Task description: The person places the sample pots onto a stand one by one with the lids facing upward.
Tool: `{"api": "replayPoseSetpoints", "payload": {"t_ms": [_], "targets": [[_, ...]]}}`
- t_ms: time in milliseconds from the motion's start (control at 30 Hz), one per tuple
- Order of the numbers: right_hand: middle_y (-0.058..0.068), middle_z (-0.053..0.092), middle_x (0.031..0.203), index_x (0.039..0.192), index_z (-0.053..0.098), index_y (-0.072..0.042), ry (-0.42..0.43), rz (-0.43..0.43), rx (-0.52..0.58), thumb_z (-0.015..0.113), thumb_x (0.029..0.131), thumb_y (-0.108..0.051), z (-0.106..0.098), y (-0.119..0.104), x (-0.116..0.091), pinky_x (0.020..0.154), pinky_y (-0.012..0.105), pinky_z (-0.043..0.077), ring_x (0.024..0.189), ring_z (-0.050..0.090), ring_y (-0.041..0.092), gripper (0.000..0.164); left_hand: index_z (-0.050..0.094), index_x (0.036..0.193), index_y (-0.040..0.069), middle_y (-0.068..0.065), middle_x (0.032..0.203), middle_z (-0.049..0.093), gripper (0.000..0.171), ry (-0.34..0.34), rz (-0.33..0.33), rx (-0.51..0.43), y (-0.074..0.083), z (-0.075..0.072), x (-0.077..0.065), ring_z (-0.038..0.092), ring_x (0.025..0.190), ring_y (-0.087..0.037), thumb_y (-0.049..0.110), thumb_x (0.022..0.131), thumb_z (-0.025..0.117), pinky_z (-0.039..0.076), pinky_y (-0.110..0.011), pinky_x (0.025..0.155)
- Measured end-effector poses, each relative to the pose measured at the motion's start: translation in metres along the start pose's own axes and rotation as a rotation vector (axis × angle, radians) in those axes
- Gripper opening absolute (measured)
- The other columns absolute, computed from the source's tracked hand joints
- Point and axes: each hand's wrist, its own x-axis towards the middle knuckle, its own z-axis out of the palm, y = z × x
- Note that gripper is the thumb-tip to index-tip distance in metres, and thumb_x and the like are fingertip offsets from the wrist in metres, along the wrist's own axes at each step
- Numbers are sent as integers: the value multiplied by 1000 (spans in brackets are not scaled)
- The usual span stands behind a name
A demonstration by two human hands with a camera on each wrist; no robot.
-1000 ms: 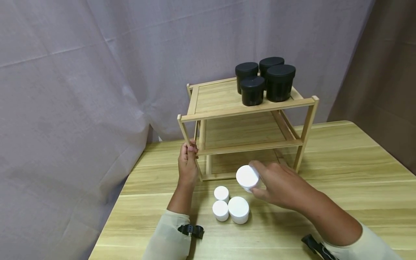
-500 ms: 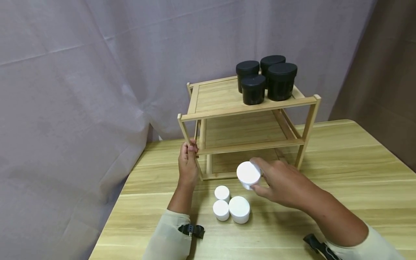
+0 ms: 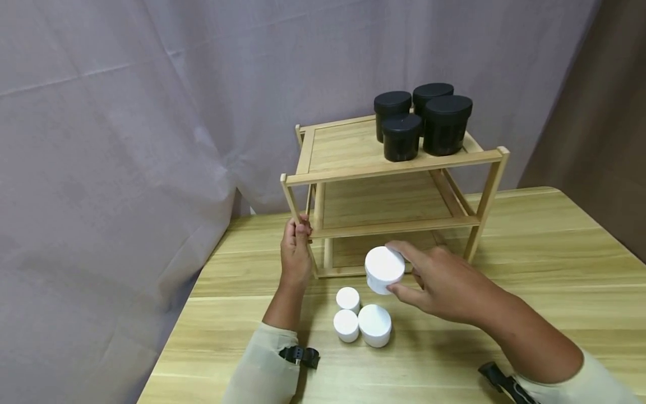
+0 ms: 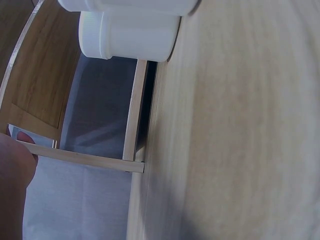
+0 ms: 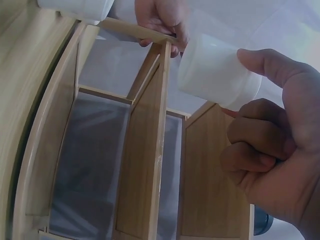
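Note:
My right hand (image 3: pixel 446 283) pinches a white lidded jar (image 3: pixel 384 269) between thumb and fingers, holding it in the air before the lower part of a wooden shelf rack (image 3: pixel 398 227). In the right wrist view the thumb and a finger grip the jar (image 5: pixel 217 70) near one end, the other fingers curled below. My left hand (image 3: pixel 296 247) grips the rack's front left post at the middle shelf's height. On the table just in front of the rack stand three white jars: a larger one (image 3: pixel 375 325) and two small ones (image 3: pixel 346 325), close together.
Several black lidded jars (image 3: pixel 447 126) stand on the right part of the rack's top shelf. The rack sits on a wood-grain table (image 3: pixel 227 314). A grey cloth (image 3: pixel 151 140) hangs behind, and a brown one (image 3: pixel 595 140) is at the right.
The right hand has raised the white jar slightly, and its lid has tilted a little. The whole scene has shifted slightly right in the head view. The left hand keeps its grip on the post.

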Motion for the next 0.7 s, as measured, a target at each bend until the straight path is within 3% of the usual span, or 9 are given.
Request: {"api": "replayPoseSetpoints", "payload": {"t_ms": [567,700], "targets": [[-17,46,60,150,53,-11,-116,-61,-105,78,103,-39,-15,-8,18,49,22,33,51,36,-3,60,52,135,-11,4,98,51,64,-13,16,-22,-1,-2,1,50,96,-11,47,110,41,42,-25,86],[-17,52,63,150,51,-8,-135,-85,-121,76,104,-40,-18,-11,22,52,22,39,53,41,-4,60,50,136,-13,4,99,51,66,-15,13,-18,-1,-2,0,50,97,-11,46,111,40,42,-25,86]]}}
